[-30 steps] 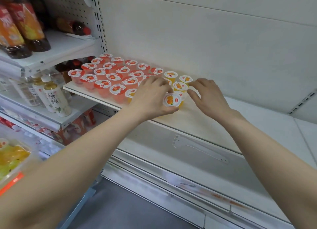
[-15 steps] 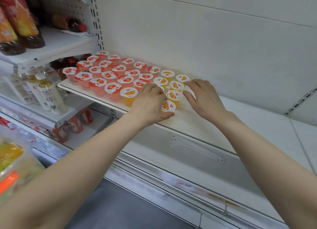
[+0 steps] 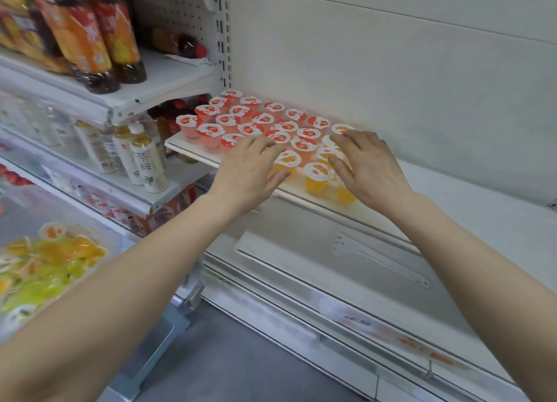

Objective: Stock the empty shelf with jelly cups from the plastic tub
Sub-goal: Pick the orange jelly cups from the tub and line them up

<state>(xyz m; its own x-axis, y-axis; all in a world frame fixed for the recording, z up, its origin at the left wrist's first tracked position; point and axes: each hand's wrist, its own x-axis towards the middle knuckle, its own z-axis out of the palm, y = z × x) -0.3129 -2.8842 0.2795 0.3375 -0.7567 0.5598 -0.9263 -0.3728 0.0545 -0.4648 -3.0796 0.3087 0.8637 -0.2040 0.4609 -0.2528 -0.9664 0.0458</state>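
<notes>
Left hand [image 3: 247,172]: fingers [image 3: 265,148] spread and lying flat, palm down, gripping nothing; the tips are resting on or just over the lids of the front red cups, thumb reaching toward the orange jelly cup [image 3: 287,162] just right of it. Whether the pads are actually pressing the lids, cannot tell.

Right hand [image 3: 369,168]: also open and flat, fingers [image 3: 339,139] splayed toward the left, closing on nothing. Fingertips are sitting at the right edge of the cup block, over the orange-lidded cups; one cup [image 3: 319,175] is standing free in the gap between the two hands, at the front edge.

Outward from the fingers: the red-lidded jelly cups [image 3: 250,121] are filling the block beyond and to the left of the left fingertips, upright in diagonal rows, lids touching or nearly so. To the right of the right hand the shelf [image 3: 452,196] is lying bare, running long left-to-right.

Key relation, judged: the loose orange cups are lying between the hands, nearer the right fingers, so the pair seem to be squaring them into the rows.

Supply: the plastic tub [image 3: 45,260] is sitting low, well left of and below the left forearm, with yellow and green cups in it. Left hand is the nearer one for the next reach. Stocking judged under half done
</notes>
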